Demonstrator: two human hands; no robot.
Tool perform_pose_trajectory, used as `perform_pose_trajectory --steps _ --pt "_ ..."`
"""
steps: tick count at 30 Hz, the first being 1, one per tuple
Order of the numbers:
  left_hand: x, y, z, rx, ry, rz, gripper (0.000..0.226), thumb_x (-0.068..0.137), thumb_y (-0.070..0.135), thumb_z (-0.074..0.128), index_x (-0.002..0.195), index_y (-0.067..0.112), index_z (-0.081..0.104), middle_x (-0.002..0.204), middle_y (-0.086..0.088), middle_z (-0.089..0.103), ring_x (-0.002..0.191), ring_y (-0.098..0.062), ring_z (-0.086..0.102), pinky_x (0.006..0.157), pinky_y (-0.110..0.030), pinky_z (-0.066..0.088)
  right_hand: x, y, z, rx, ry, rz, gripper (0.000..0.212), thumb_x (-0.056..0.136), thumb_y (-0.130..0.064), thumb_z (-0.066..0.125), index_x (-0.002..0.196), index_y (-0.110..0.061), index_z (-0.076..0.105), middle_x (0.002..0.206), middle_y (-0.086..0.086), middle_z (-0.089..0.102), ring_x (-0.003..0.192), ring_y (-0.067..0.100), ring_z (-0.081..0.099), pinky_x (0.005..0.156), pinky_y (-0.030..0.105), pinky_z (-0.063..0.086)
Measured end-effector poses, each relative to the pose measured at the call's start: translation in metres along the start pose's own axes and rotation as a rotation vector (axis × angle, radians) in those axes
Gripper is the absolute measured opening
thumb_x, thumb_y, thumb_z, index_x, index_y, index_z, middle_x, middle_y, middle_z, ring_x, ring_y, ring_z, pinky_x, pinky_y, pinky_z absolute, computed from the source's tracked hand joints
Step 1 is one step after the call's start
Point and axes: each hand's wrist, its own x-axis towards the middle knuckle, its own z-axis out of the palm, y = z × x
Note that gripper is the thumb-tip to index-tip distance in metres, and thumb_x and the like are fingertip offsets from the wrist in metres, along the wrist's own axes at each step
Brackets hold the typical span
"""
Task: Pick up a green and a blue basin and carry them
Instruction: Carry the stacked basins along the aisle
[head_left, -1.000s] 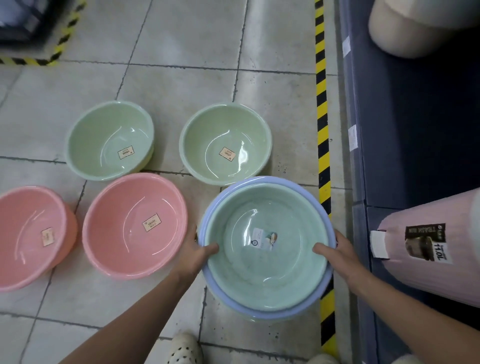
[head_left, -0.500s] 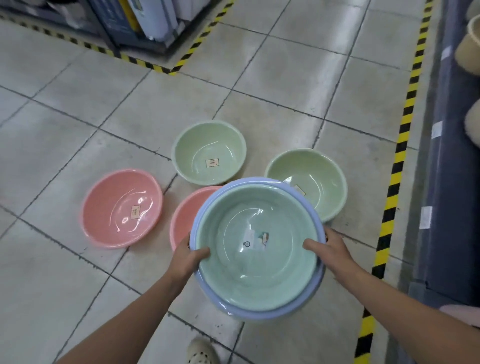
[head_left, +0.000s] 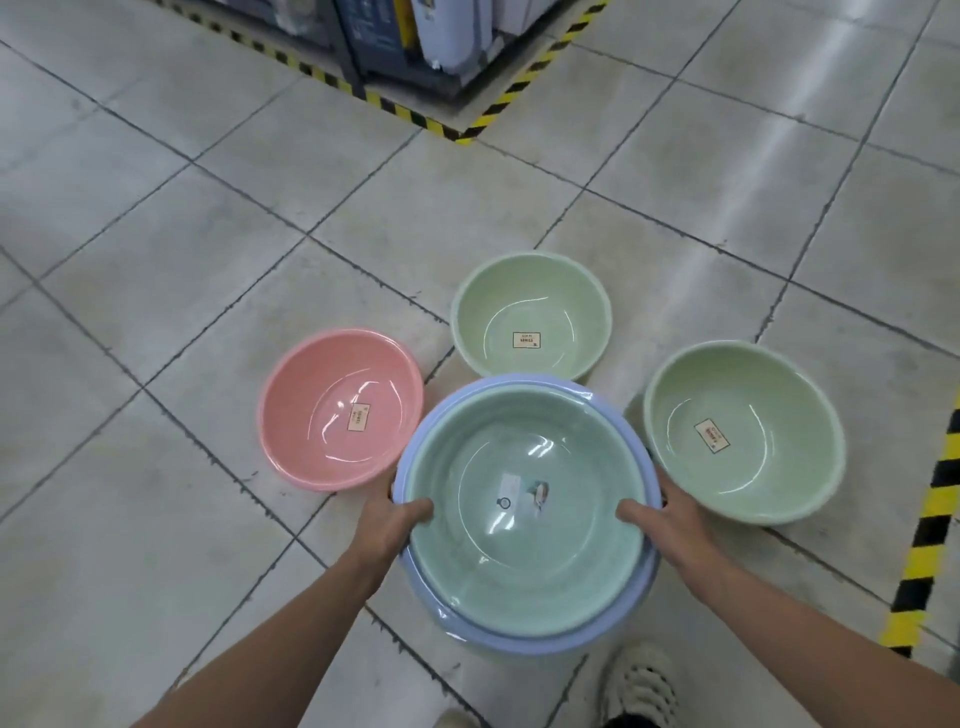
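Head view, looking down at a grey tiled floor. Gripping the left side of the rim with the left hand, thumb hooked over the edge and lying inside, other fingers hidden underneath. Holding in the middle a large round green plastic basin, nested inside a slightly wider round blue plastic basin, both raised off the floor in front of the body. Gripping the right side of the rim with the right hand in the same manner, thumb inside.

Apparently finishing the pick-up and entering the carrying step. Calling next for walking away while holding the pair level and pinched together, without letting the inner basin slide.

Lying on the floor around, from the left: a round pink plastic basin, partly covered by the held pair; a round pale green plastic basin just ahead; a second pale green basin to the right; a yellow-and-black striped floor tape at the far right. Blocking the straight way forward, all three basins; probably requiring a step around them. Showing at the bottom, a light perforated shoe.
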Motion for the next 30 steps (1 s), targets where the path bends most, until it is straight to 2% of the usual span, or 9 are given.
perform_pose_trajectory --steps 3,7,9,13,15,19,25,28,30 --pt "0.022 -0.011 0.008 -0.053 0.035 0.026 0.062 0.054 0.012 0.066 0.116 0.023 0.070 0.101 -0.001 0.079 0.091 -0.023 0.075 0.070 -0.034 0.060 0.025 -0.004 0.005 -0.021 -0.020 0.001 0.037 0.060 -0.017 0.066 0.096 -0.028 0.069 0.089 -0.007 0.076 0.070 0.001 0.070 0.057 0.016 0.051" --pt "0.050 -0.030 0.020 -0.118 0.043 0.035 0.069 0.055 0.010 0.067 0.123 0.021 0.066 0.107 -0.003 0.077 0.095 -0.024 0.075 0.074 -0.039 0.062 0.060 0.005 0.007 -0.076 -0.053 -0.037 0.040 0.059 -0.019 0.063 0.099 -0.022 0.067 0.083 -0.004 0.072 0.058 0.000 0.066 0.043 0.011 0.044" --pt "0.063 -0.043 0.027 -0.159 0.061 0.021 0.073 0.055 0.009 0.068 0.126 0.023 0.064 0.109 -0.003 0.077 0.096 -0.024 0.075 0.076 -0.040 0.062 0.075 0.017 0.007 -0.086 -0.068 -0.037 0.041 0.060 -0.018 0.064 0.100 -0.021 0.067 0.085 -0.004 0.073 0.059 -0.002 0.067 0.048 0.012 0.047" --pt "0.083 -0.074 0.041 -0.238 0.107 -0.026 0.084 0.052 0.011 0.070 0.134 0.024 0.058 0.115 -0.009 0.074 0.095 -0.025 0.075 0.070 -0.036 0.062 0.104 0.046 0.008 -0.111 -0.082 -0.023 0.036 0.061 -0.018 0.067 0.096 -0.027 0.068 0.093 -0.001 0.075 0.082 0.015 0.071 0.067 0.027 0.053" --pt "0.091 -0.090 0.049 -0.267 0.138 -0.058 0.088 0.053 0.010 0.070 0.138 0.021 0.053 0.118 -0.011 0.071 0.096 -0.027 0.074 0.068 -0.035 0.060 0.118 0.060 0.009 -0.115 -0.116 -0.014 0.034 0.069 -0.010 0.072 0.098 -0.028 0.068 0.098 0.000 0.075 0.088 0.018 0.071 0.071 0.029 0.055" --pt "0.107 -0.113 0.057 -0.289 0.169 -0.114 0.099 0.052 0.012 0.070 0.147 0.017 0.043 0.122 -0.010 0.068 0.097 -0.026 0.072 0.070 -0.035 0.057 0.142 0.087 0.012 -0.145 -0.139 -0.005 0.040 0.083 0.006 0.066 0.105 -0.028 0.065 0.098 -0.004 0.073 0.083 0.009 0.070 0.064 0.019 0.054" --pt "0.127 -0.129 0.067 -0.256 0.171 -0.165 0.092 0.054 0.010 0.068 0.142 0.014 0.044 0.119 -0.010 0.067 0.094 -0.023 0.070 0.072 -0.034 0.056 0.169 0.117 0.017 -0.150 -0.142 0.065 0.034 0.079 -0.003 0.071 0.108 -0.020 0.068 0.099 0.001 0.075 0.086 0.016 0.071 0.064 0.025 0.053" --pt "0.133 -0.133 0.069 -0.227 0.164 -0.185 0.083 0.054 0.011 0.069 0.134 0.014 0.045 0.115 -0.007 0.066 0.095 -0.023 0.069 0.073 -0.035 0.055 0.178 0.124 0.018 -0.143 -0.162 0.097 0.039 0.081 -0.002 0.070 0.116 -0.018 0.065 0.103 0.002 0.073 0.091 0.019 0.070 0.067 0.029 0.053" --pt "0.135 -0.135 0.069 -0.219 0.145 -0.181 0.083 0.055 0.010 0.069 0.133 0.016 0.043 0.114 -0.005 0.066 0.095 -0.021 0.068 0.073 -0.034 0.055 0.183 0.129 0.020 -0.151 -0.173 0.104 0.048 0.072 -0.012 0.072 0.119 -0.020 0.065 0.106 0.002 0.074 0.095 0.021 0.070 0.072 0.032 0.055"
